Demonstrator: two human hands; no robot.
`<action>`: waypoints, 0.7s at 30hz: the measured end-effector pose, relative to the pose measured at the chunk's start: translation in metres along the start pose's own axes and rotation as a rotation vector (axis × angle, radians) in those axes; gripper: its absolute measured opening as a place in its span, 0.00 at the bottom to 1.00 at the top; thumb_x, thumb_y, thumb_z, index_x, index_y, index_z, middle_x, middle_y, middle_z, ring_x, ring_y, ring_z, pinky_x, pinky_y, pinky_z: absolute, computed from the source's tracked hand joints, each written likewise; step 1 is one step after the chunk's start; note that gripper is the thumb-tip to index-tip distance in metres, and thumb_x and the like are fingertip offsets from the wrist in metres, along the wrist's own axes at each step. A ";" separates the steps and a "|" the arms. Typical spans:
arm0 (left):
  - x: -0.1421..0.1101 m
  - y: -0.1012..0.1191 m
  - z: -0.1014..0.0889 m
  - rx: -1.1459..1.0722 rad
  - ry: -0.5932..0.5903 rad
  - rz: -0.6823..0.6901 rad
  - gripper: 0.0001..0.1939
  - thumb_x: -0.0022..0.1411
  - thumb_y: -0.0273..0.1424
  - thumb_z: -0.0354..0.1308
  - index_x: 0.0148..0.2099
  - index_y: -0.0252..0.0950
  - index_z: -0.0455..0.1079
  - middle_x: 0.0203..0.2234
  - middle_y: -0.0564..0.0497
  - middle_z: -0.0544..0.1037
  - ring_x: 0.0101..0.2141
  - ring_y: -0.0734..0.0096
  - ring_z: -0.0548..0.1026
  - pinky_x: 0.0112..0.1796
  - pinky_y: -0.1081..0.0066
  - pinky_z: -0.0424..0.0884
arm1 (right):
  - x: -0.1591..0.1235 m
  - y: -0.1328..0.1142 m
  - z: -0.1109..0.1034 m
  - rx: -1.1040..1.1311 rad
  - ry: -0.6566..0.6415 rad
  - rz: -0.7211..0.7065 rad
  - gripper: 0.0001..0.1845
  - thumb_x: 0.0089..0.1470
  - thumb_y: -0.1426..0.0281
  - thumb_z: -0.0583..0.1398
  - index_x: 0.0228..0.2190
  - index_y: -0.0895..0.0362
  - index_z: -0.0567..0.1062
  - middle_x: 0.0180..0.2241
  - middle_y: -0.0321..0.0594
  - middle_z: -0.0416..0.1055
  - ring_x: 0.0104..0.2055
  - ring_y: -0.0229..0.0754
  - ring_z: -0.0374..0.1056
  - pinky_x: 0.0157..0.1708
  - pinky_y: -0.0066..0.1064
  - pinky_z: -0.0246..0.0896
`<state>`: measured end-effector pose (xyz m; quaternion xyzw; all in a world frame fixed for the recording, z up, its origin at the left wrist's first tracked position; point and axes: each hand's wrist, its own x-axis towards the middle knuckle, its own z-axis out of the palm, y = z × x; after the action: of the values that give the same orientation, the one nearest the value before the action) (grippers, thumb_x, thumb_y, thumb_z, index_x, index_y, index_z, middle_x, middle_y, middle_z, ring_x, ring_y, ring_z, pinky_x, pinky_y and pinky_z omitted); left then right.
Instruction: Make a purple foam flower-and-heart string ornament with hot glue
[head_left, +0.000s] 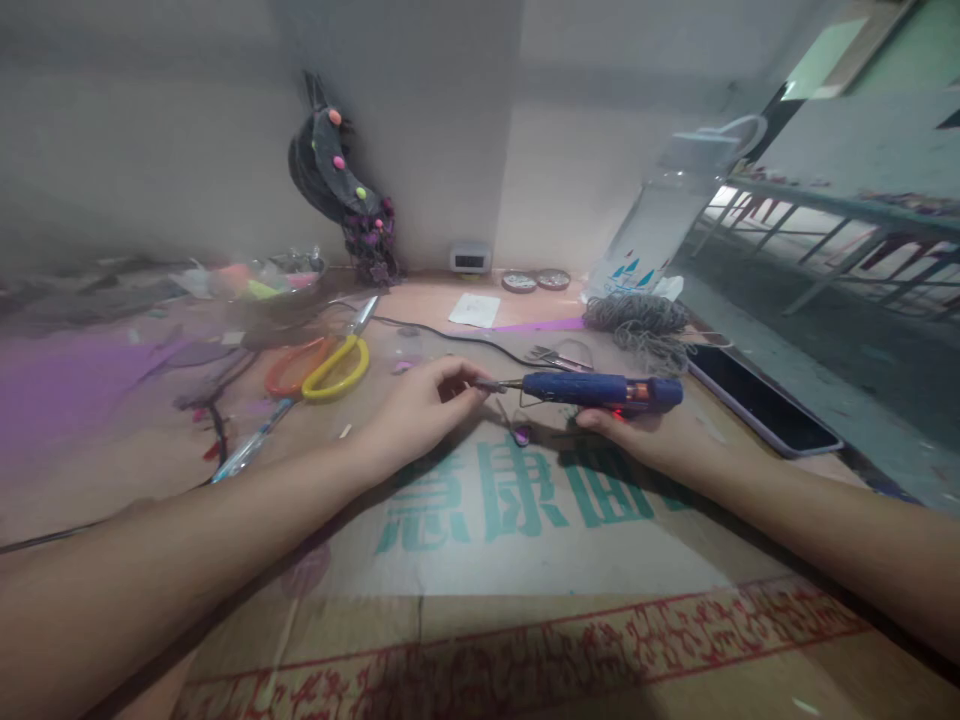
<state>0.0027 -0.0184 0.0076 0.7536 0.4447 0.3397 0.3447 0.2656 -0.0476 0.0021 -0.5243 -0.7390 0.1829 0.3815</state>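
Note:
My right hand grips a blue hot glue gun, held level with its nozzle pointing left. My left hand is closed in a pinch right at the nozzle tip, holding something too small to make out. A small purple piece lies on the cardboard sheet just below the nozzle. Both forearms rest over the cardboard, which carries green printed characters.
Orange and yellow-handled scissors lie to the left, with a pen and a black cable nearby. A phone lies at the right, grey yarn behind it. A dark decorated craft piece leans in the corner.

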 end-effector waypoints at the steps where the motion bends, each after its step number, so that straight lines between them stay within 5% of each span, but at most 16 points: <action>1: 0.000 0.000 0.000 0.001 -0.005 -0.004 0.09 0.63 0.32 0.57 0.43 0.36 0.75 0.36 0.50 0.81 0.34 0.68 0.75 0.37 0.70 0.69 | 0.000 0.001 0.000 -0.003 0.012 0.002 0.21 0.48 0.47 0.64 0.29 0.51 0.78 0.27 0.39 0.77 0.31 0.50 0.76 0.33 0.41 0.74; 21: 0.001 0.005 0.001 -0.057 -0.002 -0.057 0.07 0.62 0.30 0.57 0.39 0.34 0.74 0.34 0.49 0.80 0.33 0.69 0.75 0.36 0.70 0.68 | 0.003 -0.007 -0.002 0.019 -0.038 -0.012 0.19 0.48 0.48 0.65 0.29 0.51 0.77 0.29 0.40 0.79 0.33 0.52 0.76 0.35 0.43 0.75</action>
<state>0.0058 -0.0197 0.0111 0.7307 0.4559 0.3418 0.3760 0.2622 -0.0484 0.0095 -0.5126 -0.7477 0.1975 0.3732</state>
